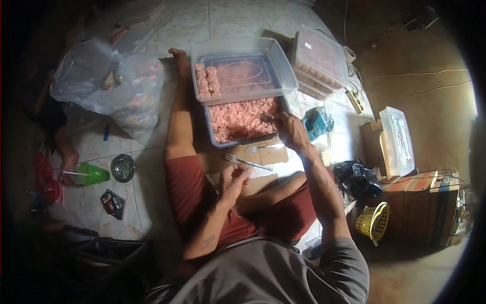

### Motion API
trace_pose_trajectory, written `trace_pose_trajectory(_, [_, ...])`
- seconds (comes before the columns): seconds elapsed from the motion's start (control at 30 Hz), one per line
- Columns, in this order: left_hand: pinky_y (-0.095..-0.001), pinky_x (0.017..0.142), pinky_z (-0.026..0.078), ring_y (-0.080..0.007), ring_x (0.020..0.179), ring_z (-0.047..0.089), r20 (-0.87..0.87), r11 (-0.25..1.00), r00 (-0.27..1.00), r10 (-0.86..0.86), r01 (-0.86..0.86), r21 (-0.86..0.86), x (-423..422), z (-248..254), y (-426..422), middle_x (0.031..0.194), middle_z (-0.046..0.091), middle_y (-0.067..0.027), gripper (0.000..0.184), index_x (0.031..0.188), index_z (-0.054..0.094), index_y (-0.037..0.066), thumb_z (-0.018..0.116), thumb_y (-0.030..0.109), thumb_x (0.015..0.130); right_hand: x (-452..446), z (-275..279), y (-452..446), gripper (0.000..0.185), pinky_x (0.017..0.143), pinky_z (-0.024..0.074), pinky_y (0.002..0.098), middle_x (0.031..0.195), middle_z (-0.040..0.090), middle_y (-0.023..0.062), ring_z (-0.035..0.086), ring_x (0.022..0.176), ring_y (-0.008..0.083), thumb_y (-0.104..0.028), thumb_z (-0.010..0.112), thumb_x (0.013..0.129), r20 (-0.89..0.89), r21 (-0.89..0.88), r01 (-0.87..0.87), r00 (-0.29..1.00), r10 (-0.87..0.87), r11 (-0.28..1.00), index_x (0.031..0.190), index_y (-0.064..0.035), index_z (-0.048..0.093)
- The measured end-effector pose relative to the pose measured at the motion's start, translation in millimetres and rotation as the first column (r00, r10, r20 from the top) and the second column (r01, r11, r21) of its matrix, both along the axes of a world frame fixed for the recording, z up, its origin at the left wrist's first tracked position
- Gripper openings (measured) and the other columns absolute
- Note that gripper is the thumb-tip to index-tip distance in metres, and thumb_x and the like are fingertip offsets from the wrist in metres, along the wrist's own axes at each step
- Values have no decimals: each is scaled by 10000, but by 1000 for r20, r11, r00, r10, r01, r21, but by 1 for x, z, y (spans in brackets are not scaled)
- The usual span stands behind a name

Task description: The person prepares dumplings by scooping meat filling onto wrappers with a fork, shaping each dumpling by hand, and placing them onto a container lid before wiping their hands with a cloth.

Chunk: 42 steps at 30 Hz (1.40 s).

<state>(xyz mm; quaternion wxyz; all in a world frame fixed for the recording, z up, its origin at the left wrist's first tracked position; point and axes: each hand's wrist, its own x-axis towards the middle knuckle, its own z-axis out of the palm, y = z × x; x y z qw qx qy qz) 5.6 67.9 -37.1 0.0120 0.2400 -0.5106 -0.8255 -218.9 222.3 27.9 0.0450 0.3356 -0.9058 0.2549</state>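
My right hand (pixel 292 133) grips a fork (pixel 265 117), its tines at the surface of a pink, crumbly mass like minced meat (pixel 238 114). That mass fills a lower plastic tub (pixel 208 133). A clear plastic container (pixel 243 91) rests over the tub's far part, with two rolls of the pink stuff (pixel 206 81) along its left side. My left hand (pixel 234 180) is closed, with fingertips pinched together; what they hold, if anything, cannot be made out. Just beyond it, a second fork (pixel 248 162) lies over the cardboard (pixel 271 155).
Stacked lidded containers (pixel 319 61) stand at the far right, near a teal plastic bag (pixel 318 123) and a black bag (pixel 357 178). Large filled plastic bags (pixel 111 81), a green cup (pixel 94 174) and a glass ashtray (pixel 122 167) are leftward. A person's foot (pixel 69 161) shows at far left.
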Motion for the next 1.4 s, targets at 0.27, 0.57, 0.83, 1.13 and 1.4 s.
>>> trace_pose_trajectory(0.27, [-276,745,491,-131,789,631,-694,342,691,202,-714,-611,-19,233,-258,817,639,-33,197,982,668,-13,555,138,1040,40,-27,42,118,774,497,332,901,668,107,598,848,159,-61,601,961,414,-390,298,902,-123,872,1030,33,620])
trace_pose_trajectory(0.57, [-419,813,570,-297,879,727,476,-286,848,233,528,-800,-142,201,-435,908,735,-171,241,961,694,-56,607,160,900,82,-68,64,145,814,472,283,943,631,72,578,875,142,-103,578,1020,413,-633,458,882,-228,624,1070,30,607])
trace_pose_trajectory(0.83, [-413,880,537,-300,983,681,513,-141,729,453,627,-766,-174,129,-487,1041,694,-173,317,1091,648,-35,610,224,912,73,-105,82,114,790,460,252,947,607,53,557,864,112,-62,559,1015,453,-641,574,819,-354,509,1077,23,603])
trace_pose_trajectory(1.13, [-406,956,500,-304,1100,629,438,-32,718,541,538,-842,-193,111,-535,1190,648,-176,437,1238,596,-13,613,295,927,54,-53,36,152,769,492,275,904,636,100,608,809,148,21,589,955,249,-584,402,915,-316,705,1105,34,603])
trace_pose_trajectory(1.4, [-393,964,486,-305,1162,597,-109,574,885,452,-382,-725,-111,129,-520,1297,610,-164,549,1357,545,11,614,363,941,-4,-7,20,111,685,507,426,922,669,203,653,816,389,-18,591,922,24,-95,117,993,-115,989,1005,-19,664])
